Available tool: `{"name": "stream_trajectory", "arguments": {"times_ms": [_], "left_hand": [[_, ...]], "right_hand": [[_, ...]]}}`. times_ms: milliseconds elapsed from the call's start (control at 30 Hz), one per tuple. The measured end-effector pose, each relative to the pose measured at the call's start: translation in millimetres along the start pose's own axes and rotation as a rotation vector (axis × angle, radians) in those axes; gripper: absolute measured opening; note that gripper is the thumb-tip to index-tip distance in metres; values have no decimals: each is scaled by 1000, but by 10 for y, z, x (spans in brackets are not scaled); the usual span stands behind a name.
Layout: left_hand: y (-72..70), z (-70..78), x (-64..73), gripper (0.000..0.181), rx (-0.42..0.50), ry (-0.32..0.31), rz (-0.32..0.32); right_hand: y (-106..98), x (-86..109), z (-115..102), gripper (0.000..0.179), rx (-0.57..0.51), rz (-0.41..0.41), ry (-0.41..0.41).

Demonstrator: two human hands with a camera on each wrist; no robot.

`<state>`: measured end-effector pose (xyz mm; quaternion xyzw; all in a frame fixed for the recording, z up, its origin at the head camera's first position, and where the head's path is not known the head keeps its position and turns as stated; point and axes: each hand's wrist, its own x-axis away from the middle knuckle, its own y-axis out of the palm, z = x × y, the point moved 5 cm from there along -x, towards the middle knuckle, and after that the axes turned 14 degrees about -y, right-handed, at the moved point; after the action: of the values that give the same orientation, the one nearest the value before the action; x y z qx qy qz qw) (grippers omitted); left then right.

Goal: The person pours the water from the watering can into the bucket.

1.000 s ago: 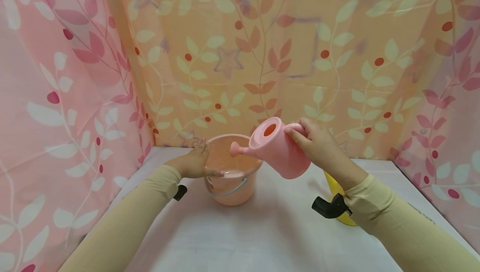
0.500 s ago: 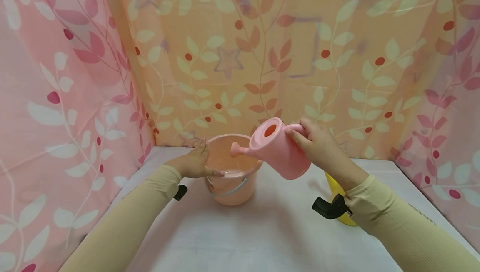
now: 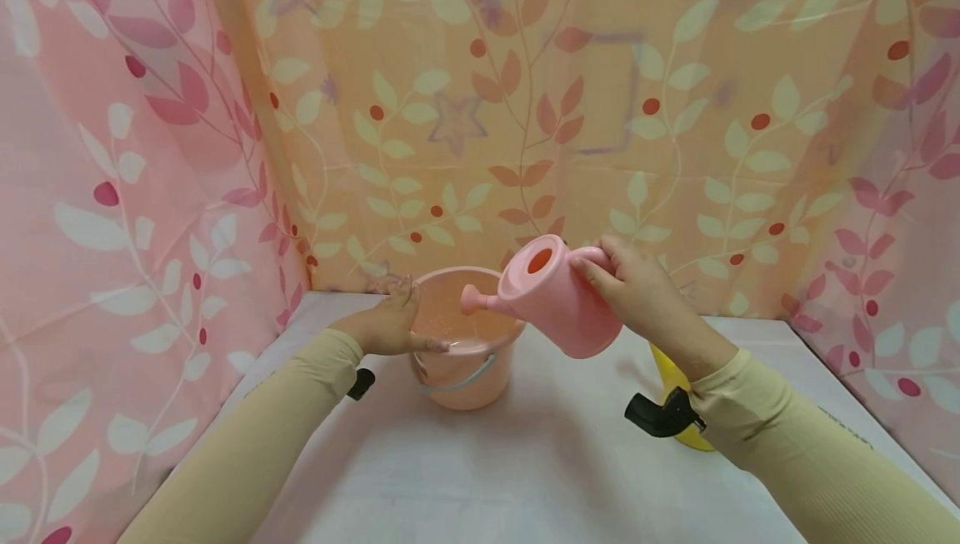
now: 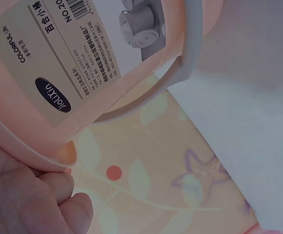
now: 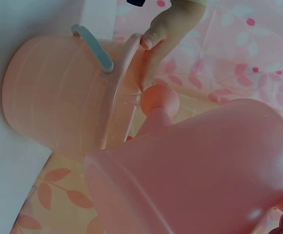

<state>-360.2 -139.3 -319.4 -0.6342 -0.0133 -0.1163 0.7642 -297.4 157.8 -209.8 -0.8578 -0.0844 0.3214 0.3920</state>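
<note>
The left hand [image 3: 390, 326] lies against the left rim of the peach bucket [image 3: 453, 369], fingers spread rather than clenched, thumb along the near edge. The bucket stands upright on the white worktop [image 3: 540, 477], its pale blue handle [image 3: 467, 382] hanging down the near side. Next comes the pink watering can [image 3: 566, 311], held off the worktop and tilted left, its spout [image 3: 472, 300] over the bucket's mouth. The right hand [image 3: 641, 286] grasps the can's handle, fingers wrapped round it. Farthest right, a yellow object [image 3: 667, 371] is partly hidden behind the right wrist.

On the label [image 4: 83, 53] of the bucket [image 3: 457, 371]: "COLORFUL Life", "JiaLiXin", "百合小桶", a cut-off "NO.20"
</note>
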Motion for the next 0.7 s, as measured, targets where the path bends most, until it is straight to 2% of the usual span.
{"name": "stream_trajectory", "arguments": {"times_ms": [700], "left_hand": [[-1,-2,9,127,-5,-1,6]], "right_hand": [[7,6,-25,32,-22,-9,-7]]}}
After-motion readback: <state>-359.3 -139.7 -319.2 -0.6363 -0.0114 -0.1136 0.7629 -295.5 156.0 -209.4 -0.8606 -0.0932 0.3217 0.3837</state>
